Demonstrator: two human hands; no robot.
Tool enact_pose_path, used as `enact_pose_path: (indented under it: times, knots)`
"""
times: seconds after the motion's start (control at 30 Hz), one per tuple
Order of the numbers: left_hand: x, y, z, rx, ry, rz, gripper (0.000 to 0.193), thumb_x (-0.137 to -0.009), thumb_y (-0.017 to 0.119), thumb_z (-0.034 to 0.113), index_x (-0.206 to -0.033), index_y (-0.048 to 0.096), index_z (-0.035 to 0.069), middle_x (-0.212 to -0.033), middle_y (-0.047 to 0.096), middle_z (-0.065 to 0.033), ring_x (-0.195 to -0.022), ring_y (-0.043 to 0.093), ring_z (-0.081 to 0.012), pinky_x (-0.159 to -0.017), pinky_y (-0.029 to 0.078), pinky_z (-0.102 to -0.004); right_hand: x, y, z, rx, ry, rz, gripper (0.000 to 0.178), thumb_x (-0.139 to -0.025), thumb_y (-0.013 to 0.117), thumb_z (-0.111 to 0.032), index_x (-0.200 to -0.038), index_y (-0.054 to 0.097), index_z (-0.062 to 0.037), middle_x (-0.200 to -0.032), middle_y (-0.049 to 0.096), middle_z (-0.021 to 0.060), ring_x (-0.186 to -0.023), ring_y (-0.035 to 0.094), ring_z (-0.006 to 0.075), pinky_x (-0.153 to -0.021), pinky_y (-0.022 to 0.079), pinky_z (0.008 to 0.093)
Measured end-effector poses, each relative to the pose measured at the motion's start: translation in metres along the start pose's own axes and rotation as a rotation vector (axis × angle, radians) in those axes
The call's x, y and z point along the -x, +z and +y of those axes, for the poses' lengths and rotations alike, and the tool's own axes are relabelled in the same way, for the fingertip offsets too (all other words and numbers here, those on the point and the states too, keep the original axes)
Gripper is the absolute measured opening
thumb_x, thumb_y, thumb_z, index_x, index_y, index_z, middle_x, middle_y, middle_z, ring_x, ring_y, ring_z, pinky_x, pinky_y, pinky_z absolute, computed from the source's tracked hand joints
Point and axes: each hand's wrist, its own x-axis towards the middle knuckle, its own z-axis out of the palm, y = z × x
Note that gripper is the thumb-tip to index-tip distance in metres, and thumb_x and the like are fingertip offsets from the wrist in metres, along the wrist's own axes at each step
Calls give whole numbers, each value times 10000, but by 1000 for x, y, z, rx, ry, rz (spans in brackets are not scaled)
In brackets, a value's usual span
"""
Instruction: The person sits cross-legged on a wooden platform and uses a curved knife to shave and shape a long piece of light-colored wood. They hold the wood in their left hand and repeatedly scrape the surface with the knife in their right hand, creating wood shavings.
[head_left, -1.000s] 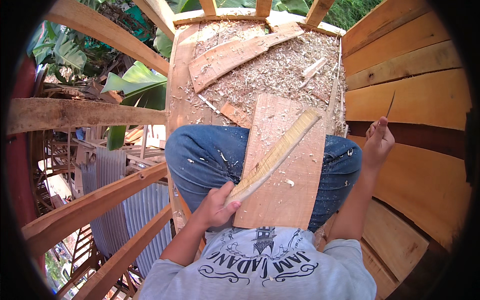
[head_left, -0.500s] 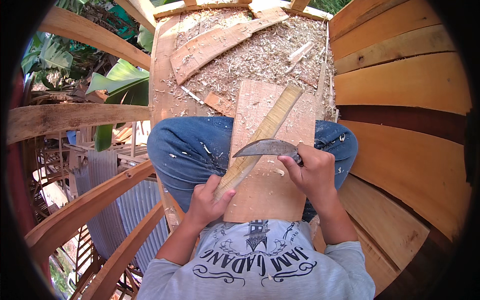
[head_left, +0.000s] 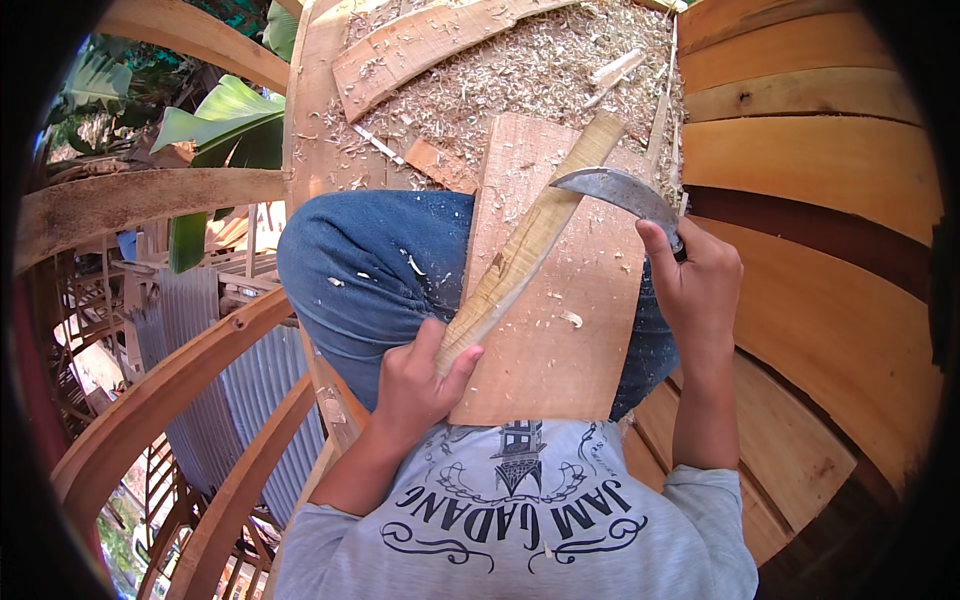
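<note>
My left hand (head_left: 427, 377) is closed round the near end of a long strip of wood (head_left: 520, 255). The strip slants away to the right over a wide flat board (head_left: 560, 330) that lies across my lap. In my right hand (head_left: 697, 290) is a curved knife (head_left: 612, 187), gripped by its dark handle, which my fingers mostly hide. Its blade arcs to the left, and the tip crosses the far part of the strip. Whether the edge is touching the wood I cannot tell. A curled shaving (head_left: 571, 319) rests on the board.
Pale shavings (head_left: 480, 110) cover the floor ahead, with a long shaped plank (head_left: 430, 52) and a small wood offcut (head_left: 441, 164) among them. Wooden slats (head_left: 810, 150) wall the right side. On the left are spaced rails (head_left: 160, 395), with corrugated sheets (head_left: 265, 410) and banana leaves (head_left: 225, 120) beyond.
My right hand has moved the knife away from me and to the right, from the middle of the strip toward its far end. My left hand keeps its hold. The whole view has shifted slightly.
</note>
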Motion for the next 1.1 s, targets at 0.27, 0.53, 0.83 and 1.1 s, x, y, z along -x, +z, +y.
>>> enact_pose_path:
  times: [0.27,0.53,0.83,1.1]
  knots:
    - [-3,3,-1,-25,-47,-5,288,-832,668,234,-801,479,19,-551,545,-172,-495,599,-334,-419,439,-363,20,15,-25,-47,-136,-159,523,-741,686,-505,-536,484,-68,-457,479,81,-406,524,246,-383,387,330]
    - [-2,6,-7,-42,-67,-26,320,-840,662,285,-807,479,24,-533,551,-161,-450,589,-309,-393,428,-365,-28,23,4,13,177,-52,577,-788,627,-543,-574,559,-12,-486,524,130,-440,526,300,-429,415,370]
    - [-6,6,-3,-40,-78,-43,332,-837,667,289,-799,474,22,-523,543,-154,-444,585,-309,-395,433,-362,12,23,-32,-7,-167,-252,570,-735,666,-559,-506,521,-57,-462,518,104,-395,531,260,-395,411,334]
    - [0,6,-10,-41,-88,-45,329,-841,663,282,-796,466,22,-524,542,-155,-441,581,-313,-399,433,-355,-36,38,2,-15,251,-168,667,-785,565,-634,-628,610,13,-495,534,157,-505,581,308,-529,472,387]
